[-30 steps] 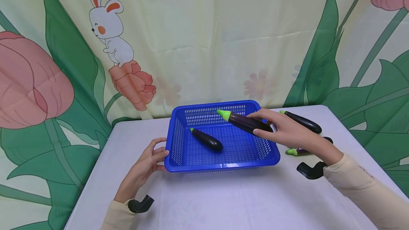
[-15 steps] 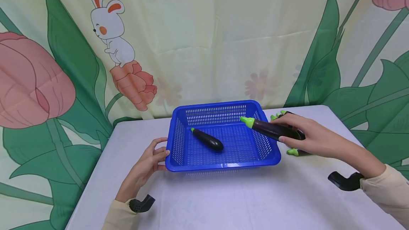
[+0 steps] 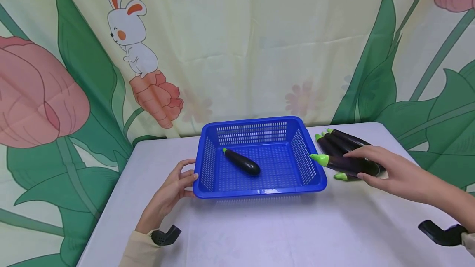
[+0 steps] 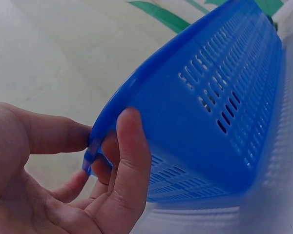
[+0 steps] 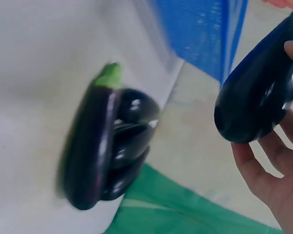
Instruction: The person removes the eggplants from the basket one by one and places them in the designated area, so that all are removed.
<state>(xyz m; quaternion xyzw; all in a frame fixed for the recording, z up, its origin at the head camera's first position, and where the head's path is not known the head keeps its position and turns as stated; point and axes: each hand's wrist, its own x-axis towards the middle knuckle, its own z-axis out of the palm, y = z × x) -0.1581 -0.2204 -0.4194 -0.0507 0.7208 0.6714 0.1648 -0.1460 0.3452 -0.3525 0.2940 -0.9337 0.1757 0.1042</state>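
My left hand point(image 3: 172, 190) grips the left rim of a blue plastic basket point(image 3: 259, 193); in the left wrist view, thumb and fingers pinch that rim from both sides. One dark eggplant point(image 3: 242, 162) with a green stem lies inside the basket. My right hand point(image 3: 389, 172) holds another eggplant point(image 3: 343, 164) by its thick end, its green stem pointing left toward the basket's right rim. Behind and under it several more eggplants point(image 3: 350, 138) lie together on the table. The right wrist view shows the held eggplant point(image 5: 259, 87) apart from the eggplant pile point(image 5: 90, 146).
A white cloth covers the table point(image 3: 259, 234). Close behind it hangs a curtain point(image 3: 230, 52) printed with a rabbit, tulips and leaves. The eggplant pile lies right of the basket, near the table's back right corner.
My right hand has carried its eggplant rightward from over the basket to over the eggplant pile. The left hand keeps its grip on the rim, and the basket stays in place.
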